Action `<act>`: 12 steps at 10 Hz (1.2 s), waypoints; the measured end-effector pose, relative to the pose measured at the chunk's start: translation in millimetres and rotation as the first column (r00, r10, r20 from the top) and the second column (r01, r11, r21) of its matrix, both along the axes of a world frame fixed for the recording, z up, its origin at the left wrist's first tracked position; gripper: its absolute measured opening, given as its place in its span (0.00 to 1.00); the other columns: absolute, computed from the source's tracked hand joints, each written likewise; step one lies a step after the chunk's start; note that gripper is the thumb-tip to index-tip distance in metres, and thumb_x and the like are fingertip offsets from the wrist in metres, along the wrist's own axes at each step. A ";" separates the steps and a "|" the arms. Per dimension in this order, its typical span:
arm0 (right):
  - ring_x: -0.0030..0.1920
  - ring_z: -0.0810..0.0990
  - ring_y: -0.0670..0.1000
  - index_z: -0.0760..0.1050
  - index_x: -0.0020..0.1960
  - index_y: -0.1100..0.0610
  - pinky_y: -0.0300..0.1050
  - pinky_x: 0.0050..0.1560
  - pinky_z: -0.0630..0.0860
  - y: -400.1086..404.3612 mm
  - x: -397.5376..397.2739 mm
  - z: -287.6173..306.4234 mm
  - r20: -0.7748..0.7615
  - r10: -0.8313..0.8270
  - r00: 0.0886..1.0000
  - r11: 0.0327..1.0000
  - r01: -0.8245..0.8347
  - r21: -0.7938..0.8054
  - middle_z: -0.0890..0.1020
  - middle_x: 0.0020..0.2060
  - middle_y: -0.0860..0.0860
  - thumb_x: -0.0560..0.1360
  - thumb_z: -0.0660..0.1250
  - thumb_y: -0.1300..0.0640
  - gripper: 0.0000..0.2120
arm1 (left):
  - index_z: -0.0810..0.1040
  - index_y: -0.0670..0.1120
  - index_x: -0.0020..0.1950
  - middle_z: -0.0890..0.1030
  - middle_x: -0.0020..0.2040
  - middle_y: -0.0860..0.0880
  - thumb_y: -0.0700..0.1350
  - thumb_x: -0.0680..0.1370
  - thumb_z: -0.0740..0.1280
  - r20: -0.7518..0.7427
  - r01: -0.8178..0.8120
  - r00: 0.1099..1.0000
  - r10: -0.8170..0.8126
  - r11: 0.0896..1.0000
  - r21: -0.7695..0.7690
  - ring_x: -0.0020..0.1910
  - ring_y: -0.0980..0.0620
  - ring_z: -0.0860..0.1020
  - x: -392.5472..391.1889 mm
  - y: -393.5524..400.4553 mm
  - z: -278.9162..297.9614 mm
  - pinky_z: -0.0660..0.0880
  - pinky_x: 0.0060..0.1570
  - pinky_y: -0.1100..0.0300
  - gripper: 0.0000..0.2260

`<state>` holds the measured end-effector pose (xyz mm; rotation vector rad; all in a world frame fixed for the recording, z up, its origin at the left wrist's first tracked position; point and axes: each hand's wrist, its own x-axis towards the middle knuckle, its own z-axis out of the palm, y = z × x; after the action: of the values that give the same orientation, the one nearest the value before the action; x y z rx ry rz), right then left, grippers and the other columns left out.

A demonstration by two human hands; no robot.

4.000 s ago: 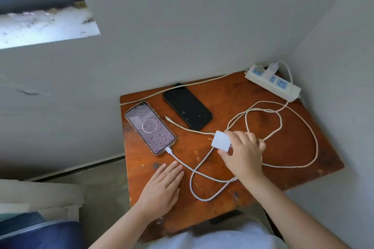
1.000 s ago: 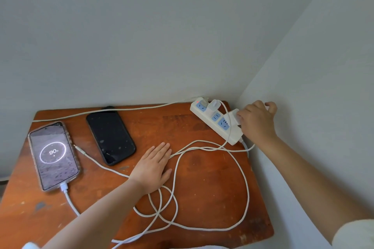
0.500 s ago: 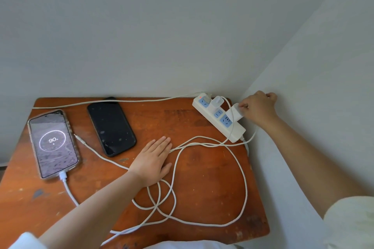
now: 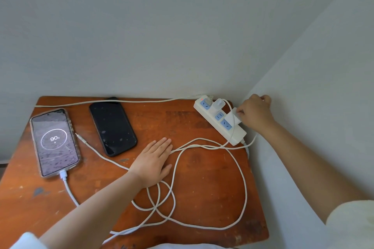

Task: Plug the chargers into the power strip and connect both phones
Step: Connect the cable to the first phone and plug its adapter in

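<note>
A white power strip [image 4: 236, 134] lies at the table's far right corner. One white charger [image 4: 218, 105] is plugged into it. My right hand [image 4: 256, 114] grips a second white charger [image 4: 232, 118] against the strip's right side. My left hand [image 4: 154, 160] rests flat on the table with fingers together, on the white cables [image 4: 202, 226]. A lit phone [image 4: 54, 141] showing 90% has a cable in its bottom end. A dark phone [image 4: 112, 127] lies beside it, with a loose cable tip [image 4: 80, 137] between them.
The wooden table [image 4: 212, 178] stands in a corner, walls behind and to the right. A thin white cord [image 4: 121, 100] runs along the table's back edge. Cable loops cover the middle and front of the table.
My right hand has carried the second charger from the table's middle to the power strip and now holds it against the strip. My left hand has moved up towards the middle.
</note>
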<state>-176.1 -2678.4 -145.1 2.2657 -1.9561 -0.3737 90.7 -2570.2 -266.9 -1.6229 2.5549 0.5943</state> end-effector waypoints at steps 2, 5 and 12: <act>0.57 0.71 0.56 0.77 0.50 0.60 0.53 0.60 0.61 19.9 17.5 -14.4 -0.012 0.051 0.999 0.997 -0.051 -0.060 0.81 0.48 0.56 0.74 0.65 0.58 0.08 | 0.45 0.49 0.74 0.44 0.76 0.51 0.56 0.79 0.49 -0.006 -0.001 1.000 0.001 1.000 -0.001 0.74 0.54 0.40 0.3 0.4 1.5 0.34 0.67 0.60 0.26; 0.73 0.52 0.61 0.61 0.69 0.63 0.66 0.69 0.51 53.4 23.1 -43.7 -0.026 -0.105 0.994 0.991 0.103 -0.085 0.61 0.72 0.58 0.72 0.68 0.60 0.29 | 0.44 0.49 0.74 0.44 0.76 0.51 0.56 0.79 0.49 0.000 0.001 1.000 -0.001 1.000 0.003 0.73 0.55 0.39 0.5 1.8 2.7 0.34 0.67 0.59 0.27; 0.75 0.45 0.56 0.43 0.73 0.63 0.49 0.72 0.54 55.5 39.2 -83.5 0.465 -0.188 0.865 0.955 0.271 -0.119 0.49 0.75 0.59 0.76 0.60 0.69 0.33 | 0.43 0.50 0.74 0.44 0.76 0.52 0.56 0.79 0.49 0.016 -0.012 1.000 0.012 1.000 0.000 0.73 0.55 0.39 -1.1 2.2 4.0 0.33 0.66 0.60 0.26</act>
<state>-136.8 -2622.9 -228.6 2.1428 -2.3708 0.3378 89.6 -2568.0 -262.9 -1.6378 2.5348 0.5802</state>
